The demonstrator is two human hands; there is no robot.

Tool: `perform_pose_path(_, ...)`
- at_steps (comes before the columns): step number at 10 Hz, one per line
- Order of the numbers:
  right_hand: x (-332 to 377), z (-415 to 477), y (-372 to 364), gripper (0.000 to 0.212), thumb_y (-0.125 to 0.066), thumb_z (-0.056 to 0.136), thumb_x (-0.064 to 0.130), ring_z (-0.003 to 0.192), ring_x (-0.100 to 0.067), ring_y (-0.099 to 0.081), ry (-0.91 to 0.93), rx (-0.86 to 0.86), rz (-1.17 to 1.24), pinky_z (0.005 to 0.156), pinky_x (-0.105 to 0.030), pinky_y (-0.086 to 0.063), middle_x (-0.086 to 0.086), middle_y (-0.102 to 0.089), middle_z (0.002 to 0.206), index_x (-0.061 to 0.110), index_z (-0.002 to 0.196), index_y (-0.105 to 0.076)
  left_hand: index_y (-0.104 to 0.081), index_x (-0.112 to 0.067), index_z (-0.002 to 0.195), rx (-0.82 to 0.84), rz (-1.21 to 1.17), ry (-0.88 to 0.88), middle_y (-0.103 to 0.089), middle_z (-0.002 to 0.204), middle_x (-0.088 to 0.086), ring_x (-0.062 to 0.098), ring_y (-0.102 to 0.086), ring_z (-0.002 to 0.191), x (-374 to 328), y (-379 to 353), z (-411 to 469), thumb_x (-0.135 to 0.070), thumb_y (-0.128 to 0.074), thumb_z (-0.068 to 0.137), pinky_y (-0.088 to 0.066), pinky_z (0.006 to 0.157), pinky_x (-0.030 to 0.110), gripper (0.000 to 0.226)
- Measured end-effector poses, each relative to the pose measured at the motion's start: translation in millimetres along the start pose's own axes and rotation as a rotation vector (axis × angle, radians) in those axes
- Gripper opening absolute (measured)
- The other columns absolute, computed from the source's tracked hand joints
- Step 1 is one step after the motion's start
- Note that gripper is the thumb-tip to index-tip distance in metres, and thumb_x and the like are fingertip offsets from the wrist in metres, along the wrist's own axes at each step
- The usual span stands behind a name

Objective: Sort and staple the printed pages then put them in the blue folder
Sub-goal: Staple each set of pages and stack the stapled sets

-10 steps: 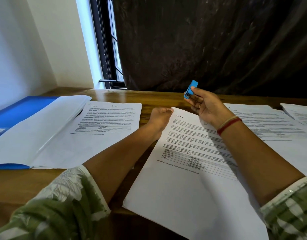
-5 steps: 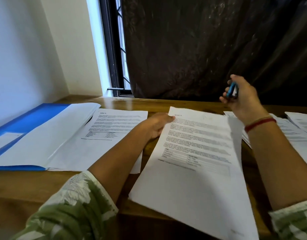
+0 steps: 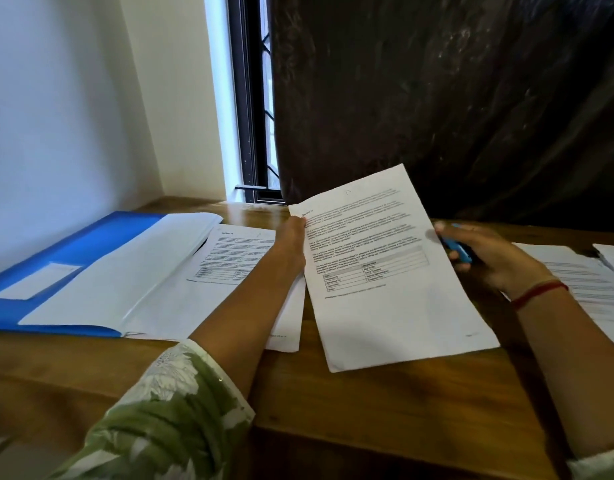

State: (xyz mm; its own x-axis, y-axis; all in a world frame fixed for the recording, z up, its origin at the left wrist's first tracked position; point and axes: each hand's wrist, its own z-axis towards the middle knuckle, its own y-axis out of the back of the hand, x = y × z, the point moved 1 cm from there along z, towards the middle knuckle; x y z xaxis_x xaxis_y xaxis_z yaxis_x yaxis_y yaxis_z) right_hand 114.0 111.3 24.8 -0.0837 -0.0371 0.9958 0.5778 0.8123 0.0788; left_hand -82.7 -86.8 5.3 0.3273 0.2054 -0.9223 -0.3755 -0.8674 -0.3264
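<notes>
Desk — left hand pinches tilted page | right hand grips stapler

Your right hand is showing blurred, and it is covering most of the blue stapler. The sheet you are holding up is hiding the fingers of your left hand, and its print is appearing too small to read. The view's edges are cutting off the blue folder at left and the pages at right.

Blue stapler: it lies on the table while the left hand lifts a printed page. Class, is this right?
No. The head view shows the right hand gripping the blue stapler, off the table. The left hand does lift the printed page.
</notes>
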Motion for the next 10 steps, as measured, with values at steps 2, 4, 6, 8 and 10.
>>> perform_pose_path(2,-14,5,7,0.034,-0.075,0.079,0.023,0.085,-0.031,-0.069,-0.034,0.056,-0.301,0.080,-0.038,-0.055,-0.012,-0.073,0.097,0.002,0.104,-0.065,-0.058,-0.015,0.109,-0.059,-0.032,-0.014,-0.070,0.093,0.008,0.028,-0.069,0.086,-5,6,-4,-0.020,-0.047,0.097,-0.057,0.070,0.040,0.018)
perform_pose_path(4,-20,10,9,0.017,-0.072,0.083,0.015,0.086,-0.032,-0.062,0.002,-0.084,-0.283,0.075,-0.037,-0.050,-0.015,-0.068,0.102,0.008,0.098,-0.069,-0.058,-0.007,0.116,0.038,0.014,0.010,-0.069,0.097,0.012,0.027,-0.067,0.082,-3,3,-12,-0.008,-0.049,0.096,-0.056,0.068,0.041,0.021)
perform_pose_path(6,-18,11,2,0.004,-0.067,0.086,0.017,0.061,-0.014,-0.047,-0.024,-0.112,-0.230,0.047,-0.021,-0.038,-0.006,-0.062,0.084,0.016,0.090,-0.067,-0.051,-0.001,0.124,0.121,0.303,0.041,-0.061,0.118,0.017,0.031,-0.060,0.100,-8,-3,-16,0.002,-0.041,0.099,-0.051,0.084,0.046,0.027)
perform_pose_path(8,-20,11,-34,0.015,-0.073,0.082,0.021,0.046,-0.009,-0.052,-0.133,-0.015,-0.139,0.036,-0.016,-0.037,-0.005,-0.064,0.072,0.012,0.092,-0.067,-0.047,0.003,0.135,-0.021,0.543,-0.036,-0.061,0.122,0.020,0.033,-0.060,0.112,-40,25,-11,-0.001,-0.047,0.096,-0.047,0.100,0.042,0.039)
perform_pose_path(10,-23,-3,-85,0.012,-0.065,0.090,0.023,0.055,-0.009,-0.052,-0.079,0.133,-0.287,0.042,-0.016,-0.038,-0.001,-0.065,0.074,0.012,0.092,-0.066,-0.044,0.007,0.136,-0.184,0.962,-0.096,-0.049,0.140,0.021,0.034,-0.049,0.128,-47,82,19,-0.002,-0.043,0.098,-0.045,0.098,0.035,0.040)
